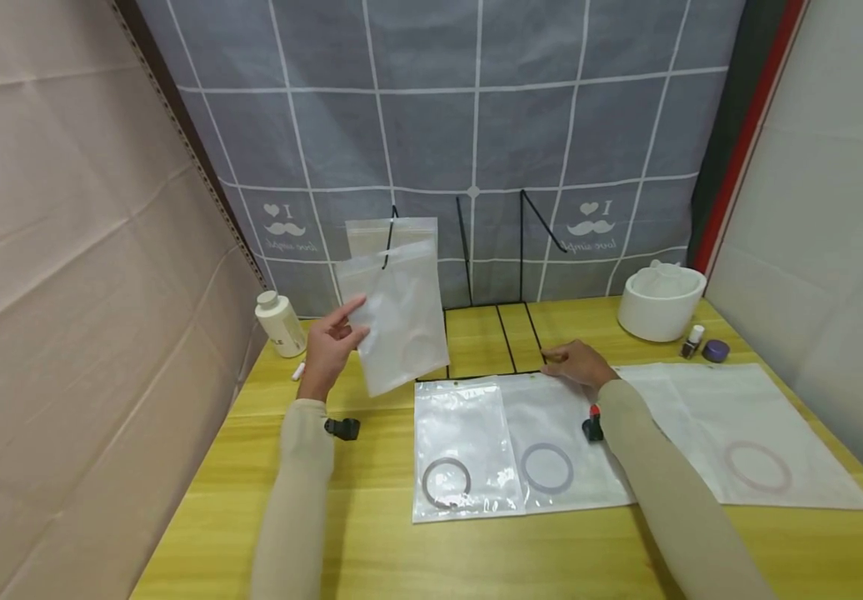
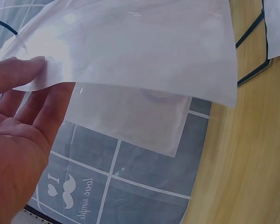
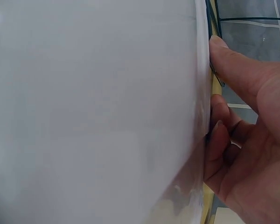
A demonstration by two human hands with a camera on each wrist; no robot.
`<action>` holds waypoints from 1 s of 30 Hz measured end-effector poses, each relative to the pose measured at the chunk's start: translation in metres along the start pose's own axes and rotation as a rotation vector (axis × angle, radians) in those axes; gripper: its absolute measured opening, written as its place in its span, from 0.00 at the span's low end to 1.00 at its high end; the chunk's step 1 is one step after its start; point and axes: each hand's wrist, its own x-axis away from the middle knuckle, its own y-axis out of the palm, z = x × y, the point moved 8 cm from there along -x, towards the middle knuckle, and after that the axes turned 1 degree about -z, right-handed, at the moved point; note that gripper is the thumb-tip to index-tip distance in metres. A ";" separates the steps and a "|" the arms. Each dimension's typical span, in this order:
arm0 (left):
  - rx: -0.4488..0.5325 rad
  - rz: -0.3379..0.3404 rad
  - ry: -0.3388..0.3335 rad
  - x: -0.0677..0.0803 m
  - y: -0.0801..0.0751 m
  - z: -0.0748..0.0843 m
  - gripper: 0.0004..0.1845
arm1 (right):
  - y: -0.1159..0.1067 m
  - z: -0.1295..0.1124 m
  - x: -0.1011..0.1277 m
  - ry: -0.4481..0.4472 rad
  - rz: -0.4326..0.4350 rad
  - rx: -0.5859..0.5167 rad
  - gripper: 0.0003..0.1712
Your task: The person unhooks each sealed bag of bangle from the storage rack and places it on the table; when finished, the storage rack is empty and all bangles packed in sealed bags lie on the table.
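Note:
My left hand (image 1: 332,343) holds a translucent plastic bag (image 1: 396,318) up above the table's back left, thumb on its near face (image 2: 18,74) and fingers behind. A faint ring shows inside the bag. A second bag (image 1: 392,233) leans on the black wire rack (image 1: 493,283) behind it. My right hand (image 1: 577,363) lies at the top edge of a flat bag holding a bluish ring (image 1: 547,467). Its curled fingers (image 3: 219,140) grip that edge of the bag (image 3: 93,112). Beside it lies a bag with a dark ring (image 1: 446,482).
A larger bag with a pink ring (image 1: 757,465) lies at the right. A white bottle (image 1: 279,322) stands back left. A white pot (image 1: 660,302), a small bottle (image 1: 694,340) and a purple cap (image 1: 715,350) stand back right. Cloth walls close in the yellow table (image 1: 371,550).

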 end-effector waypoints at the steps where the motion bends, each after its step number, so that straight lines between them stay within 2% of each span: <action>1: -0.004 0.002 0.007 0.003 -0.001 0.002 0.27 | 0.000 0.001 0.000 0.003 -0.001 -0.011 0.33; 7: -0.055 -0.013 0.047 0.019 -0.003 0.014 0.25 | 0.001 0.001 0.000 -0.002 -0.006 0.003 0.33; 12: -0.099 -0.024 0.127 0.036 -0.004 0.039 0.23 | 0.000 -0.001 0.001 -0.007 -0.006 0.042 0.33; 14: -0.109 -0.029 0.156 0.044 -0.006 0.051 0.23 | 0.000 0.000 0.001 -0.004 -0.009 0.026 0.33; 17: -0.079 -0.042 0.157 0.058 -0.013 0.062 0.24 | -0.001 0.000 0.001 0.003 -0.008 0.001 0.33; 19: 0.024 -0.065 0.098 0.069 -0.019 0.059 0.25 | -0.002 0.001 0.000 0.008 -0.005 -0.013 0.33; 21: 0.195 -0.101 -0.001 0.081 -0.024 0.047 0.26 | -0.002 0.000 0.000 0.005 -0.002 -0.001 0.33; 23: 0.364 -0.150 -0.130 0.092 -0.026 0.026 0.28 | -0.002 0.001 -0.001 0.008 -0.002 0.002 0.33; 25: 0.465 -0.212 -0.272 0.105 -0.024 0.000 0.29 | -0.003 0.000 0.000 0.010 -0.005 0.010 0.33; 27: 0.481 -0.276 -0.411 0.117 -0.021 -0.028 0.29 | -0.003 -0.001 0.000 0.009 -0.006 0.022 0.34; 30: 0.409 -0.327 -0.590 0.136 -0.024 -0.067 0.29 | -0.001 0.000 0.000 0.009 -0.008 0.024 0.34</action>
